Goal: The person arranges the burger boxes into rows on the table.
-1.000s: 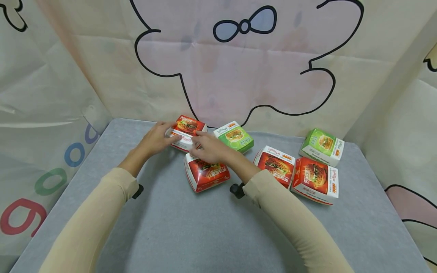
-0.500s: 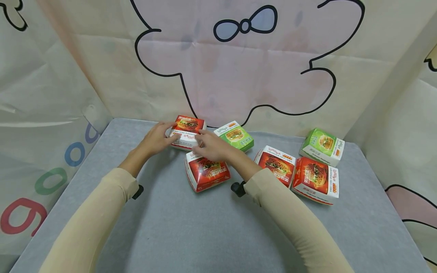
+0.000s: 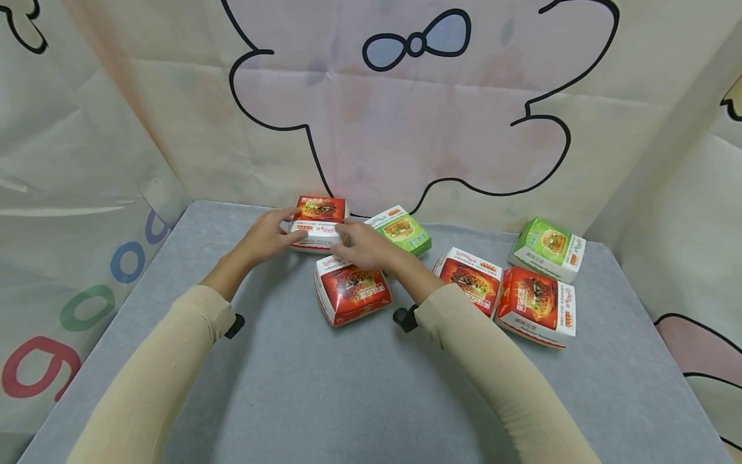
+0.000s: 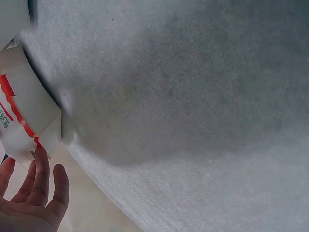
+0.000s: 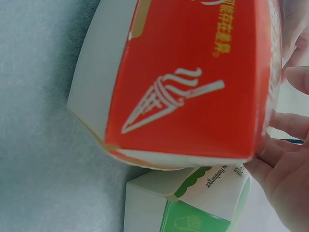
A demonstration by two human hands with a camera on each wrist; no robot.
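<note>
At the back left of the table stands a red and white burger box (image 3: 319,211), its top facing up. My left hand (image 3: 263,237) touches its left side, thumb near the front edge. In the left wrist view the fingers (image 4: 41,176) reach its edge, loosely extended and spread. My right hand (image 3: 368,246) is at the box's right side, fingertips right at the edge. Below that hand lies another red burger box (image 3: 356,295), partly overlapped by it. The right wrist view shows a red box (image 5: 193,111) up close, with the right hand (image 5: 287,164) past its end.
A green burger box (image 3: 406,233) stands just right of the right hand. Farther right are two red boxes, one (image 3: 471,283) beside the other (image 3: 536,299), and a second green box (image 3: 547,248). A printed cloth backdrop (image 3: 406,129) rises behind the grey table (image 3: 313,386).
The back-left red box has turned so its front edge lies straighter and has shifted slightly left. My right hand has drawn back a little to the right; the left hand stays nearly still.
</note>
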